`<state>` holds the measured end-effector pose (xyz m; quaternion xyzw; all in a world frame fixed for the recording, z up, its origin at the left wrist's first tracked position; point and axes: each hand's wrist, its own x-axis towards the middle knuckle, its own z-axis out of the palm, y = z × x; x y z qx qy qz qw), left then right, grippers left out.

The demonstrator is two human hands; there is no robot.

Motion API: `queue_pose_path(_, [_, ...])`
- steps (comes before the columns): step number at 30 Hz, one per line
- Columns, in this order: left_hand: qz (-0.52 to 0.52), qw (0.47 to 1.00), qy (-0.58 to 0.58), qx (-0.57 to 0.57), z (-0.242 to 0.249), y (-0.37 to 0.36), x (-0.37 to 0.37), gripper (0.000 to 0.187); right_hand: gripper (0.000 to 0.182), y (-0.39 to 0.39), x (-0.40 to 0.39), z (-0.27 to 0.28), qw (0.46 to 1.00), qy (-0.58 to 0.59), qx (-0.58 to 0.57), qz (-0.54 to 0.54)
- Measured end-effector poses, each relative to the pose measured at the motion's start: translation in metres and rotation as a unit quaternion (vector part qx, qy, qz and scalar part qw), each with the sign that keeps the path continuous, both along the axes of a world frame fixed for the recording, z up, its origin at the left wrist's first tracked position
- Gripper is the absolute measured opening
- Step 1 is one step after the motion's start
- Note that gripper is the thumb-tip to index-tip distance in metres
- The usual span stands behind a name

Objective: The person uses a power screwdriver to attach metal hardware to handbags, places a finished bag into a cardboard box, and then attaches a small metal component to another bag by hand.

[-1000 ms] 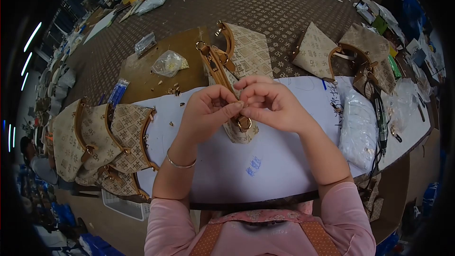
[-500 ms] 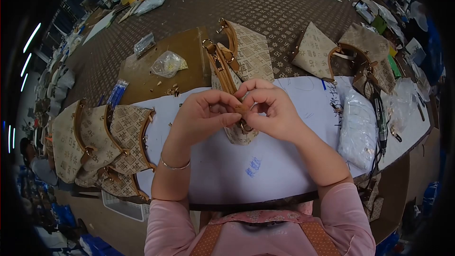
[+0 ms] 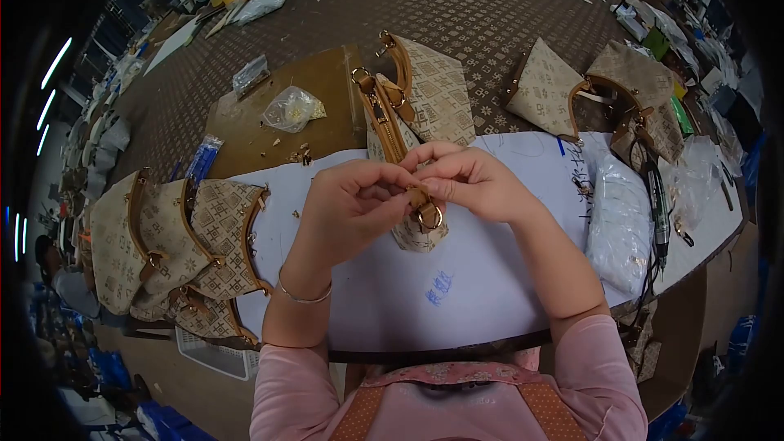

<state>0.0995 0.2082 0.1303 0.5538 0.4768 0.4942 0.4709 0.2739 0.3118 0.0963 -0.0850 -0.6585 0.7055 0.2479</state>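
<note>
left hand (image 3: 347, 208): pinching tan tab (image 3: 425, 203), likely steadying it
right hand (image 3: 475, 185): fingertips pinched at same tab
handbag (image 3: 418, 239): end-on, probably for access

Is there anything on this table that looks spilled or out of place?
Small gold pieces lie loose on the brown board, outside the clear plastic bag. They look scattered, though perhaps set out on purpose.

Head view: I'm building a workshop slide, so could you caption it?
Left hand and right hand meet at one end of a zippered bag, with patterned bags on either side.
</note>
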Motion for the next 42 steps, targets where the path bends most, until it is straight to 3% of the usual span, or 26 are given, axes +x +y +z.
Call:
queue_pose_path(8, [0.072,0.997,0.04,-0.007,0.001,-0.001,0.008,0.013,0.011,0.001,0.0,-0.001,0.999,-0.008,0.045,-0.023])
queue_pose_path(10, [0.07,0.997,0.03,-0.019,0.0,0.0,0.007,0.012,0.008,0.001,-0.001,-0.003,0.995,0.001,0.092,-0.043])
queue_pose_path(14, [0.042,0.996,-0.032,-0.067,0.006,-0.001,0.003,0.011,0.006,-0.006,-0.001,0.002,0.995,-0.002,0.08,-0.054])
queue_pose_path(21, [0.065,0.997,0.022,-0.024,0.006,-0.005,0.008,0.01,0.008,-0.013,0.001,0.007,0.992,-0.041,0.095,-0.075])
queue_pose_path(23, [0.085,0.959,0.222,0.157,-0.001,-0.004,0.004,0.007,0.008,-0.016,-0.001,0.006,0.992,-0.029,0.097,-0.08])
queue_pose_path(27, [0.122,0.94,0.238,0.21,0.001,-0.003,0.007,0.007,0.009,-0.018,-0.004,0.004,0.994,-0.005,0.067,-0.084])
queue_pose_path(30, [0.094,0.949,0.233,0.192,0.003,0.002,-0.002,0.005,0.007,-0.019,-0.007,0.002,0.991,-0.007,0.085,-0.099])
queue_pose_path(32, [0.165,0.97,0.147,0.096,-0.004,0.013,-0.022,0.008,0.006,-0.02,-0.007,0.001,0.989,-0.012,0.102,-0.106])
queue_pose_path(34, [0.264,0.941,0.212,-0.008,-0.013,0.032,-0.059,0.012,0.008,-0.022,-0.008,0.001,0.992,-0.019,0.051,-0.117])
queue_pose_path(36, [0.308,0.865,0.394,-0.029,-0.054,0.047,-0.111,0.014,0.008,-0.02,-0.008,0.0,0.991,-0.017,0.057,-0.119])
queue_pose_path(37, [0.309,0.865,0.394,-0.028,-0.067,0.05,-0.125,0.014,0.008,-0.02,-0.008,-0.001,0.991,-0.016,0.063,-0.121])
queue_pose_path(39, [0.307,0.825,0.457,-0.128,-0.089,0.054,-0.141,0.016,0.008,-0.02,-0.008,-0.002,0.99,-0.015,0.065,-0.122])
queue_pose_path(42, [0.308,0.818,0.466,-0.137,-0.113,0.059,-0.148,0.02,0.008,-0.02,-0.008,-0.002,0.99,-0.019,0.068,-0.123])
